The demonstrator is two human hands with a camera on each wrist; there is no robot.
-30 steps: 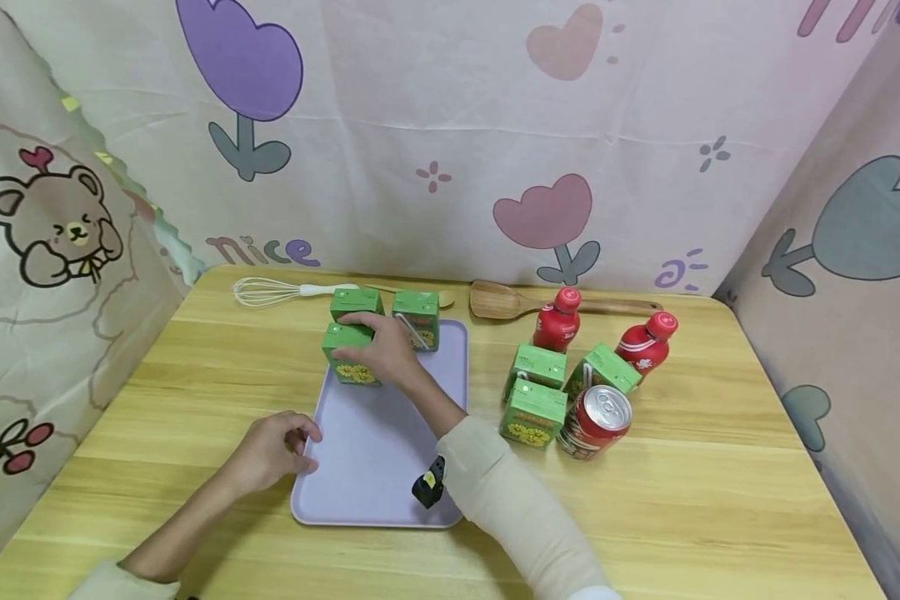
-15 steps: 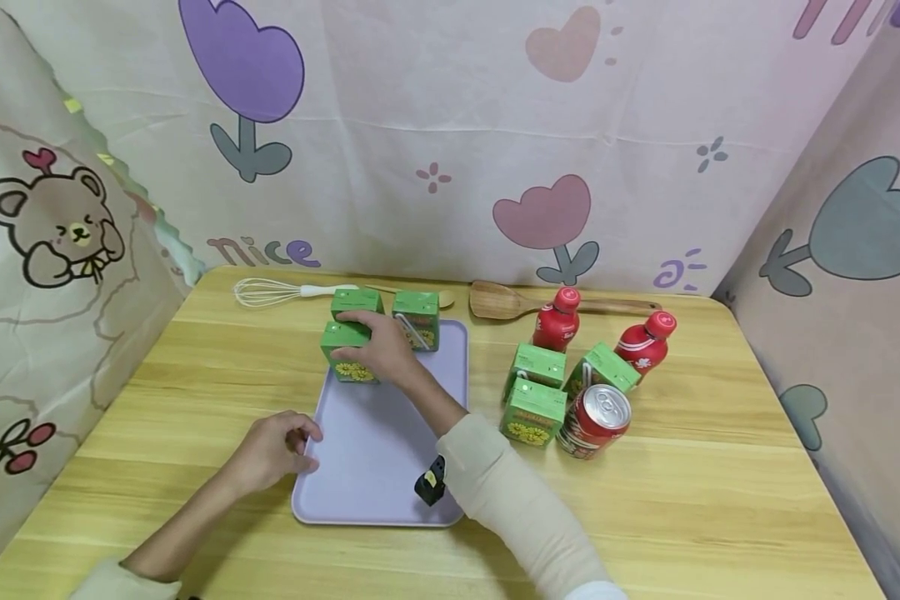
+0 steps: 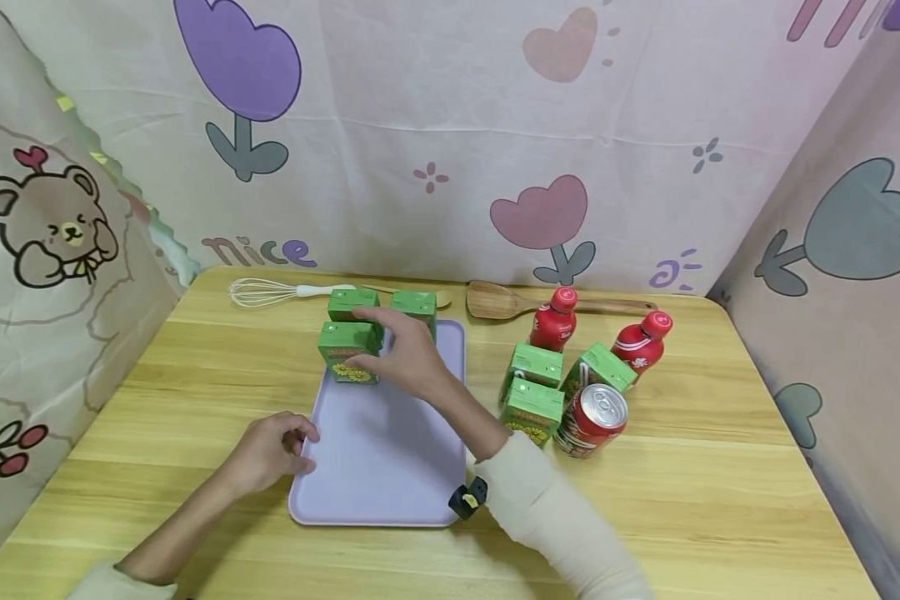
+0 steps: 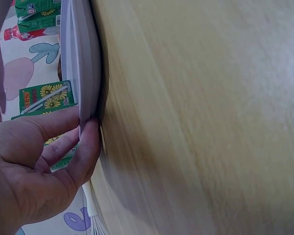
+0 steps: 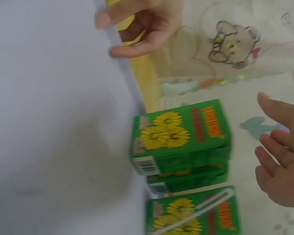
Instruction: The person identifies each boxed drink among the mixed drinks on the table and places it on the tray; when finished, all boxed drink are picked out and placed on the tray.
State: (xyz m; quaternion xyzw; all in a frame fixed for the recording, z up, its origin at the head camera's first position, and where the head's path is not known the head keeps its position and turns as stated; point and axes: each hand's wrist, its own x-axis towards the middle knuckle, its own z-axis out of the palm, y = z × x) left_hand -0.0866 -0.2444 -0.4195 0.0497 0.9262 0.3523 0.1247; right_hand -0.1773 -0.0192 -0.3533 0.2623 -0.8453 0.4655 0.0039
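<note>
My left hand [image 3: 266, 454] pinches the left rim of a lilac tray [image 3: 382, 467]; in the left wrist view its thumb and finger are on either side of that rim. At the tray's far end stand three green drink cartons with yellow flowers: a front-left carton [image 3: 348, 354], one behind it [image 3: 352, 302], and one to the right [image 3: 414, 305] with a straw on its side. Just right of the front-left carton is my right hand [image 3: 412, 354], thumb and fingers spread. The right wrist view shows this hand [image 5: 284, 152] apart from the cartons, holding nothing.
Right of the tray stand more green cartons [image 3: 534, 404], a red can [image 3: 592, 421] and two red bottles [image 3: 555, 321]. Along the back lie a whisk [image 3: 270, 292], a wooden spatula [image 3: 495, 300] and a partly hidden wooden spoon [image 3: 442, 298]. A patterned cloth hangs behind the table.
My right hand has come off the front-left carton and moved right and slightly nearer me. The carton stays on the tray. My left hand keeps its hold on the rim.
</note>
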